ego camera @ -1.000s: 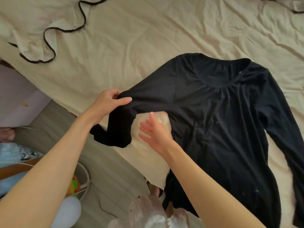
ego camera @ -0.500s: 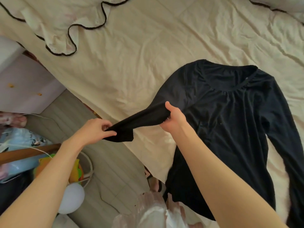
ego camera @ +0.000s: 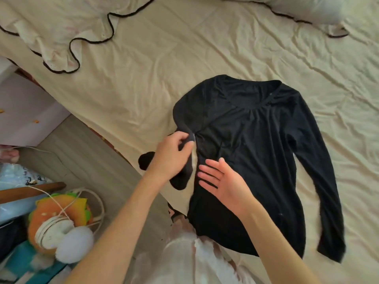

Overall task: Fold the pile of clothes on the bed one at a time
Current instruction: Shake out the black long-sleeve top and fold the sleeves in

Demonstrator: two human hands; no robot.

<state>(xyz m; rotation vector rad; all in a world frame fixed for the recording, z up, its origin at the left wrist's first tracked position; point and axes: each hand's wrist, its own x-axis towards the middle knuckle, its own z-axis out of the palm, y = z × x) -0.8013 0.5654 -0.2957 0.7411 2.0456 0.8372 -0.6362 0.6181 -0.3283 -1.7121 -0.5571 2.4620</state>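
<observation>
Pinched by the left hand (ego camera: 171, 155) was the near sleeve (ego camera: 184, 140) of the black top (ego camera: 256, 150), spread on the bed (ego camera: 143, 89); at the left hand's 4 o'clock, the right hand (ego camera: 222, 182) was held flat-fingered on the top.

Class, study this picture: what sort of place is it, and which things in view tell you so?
Most likely a bedroom at home. A cream bed sheet fills most of the view, ruffled bedding lies at its head, and a black top is spread out for folding.
</observation>
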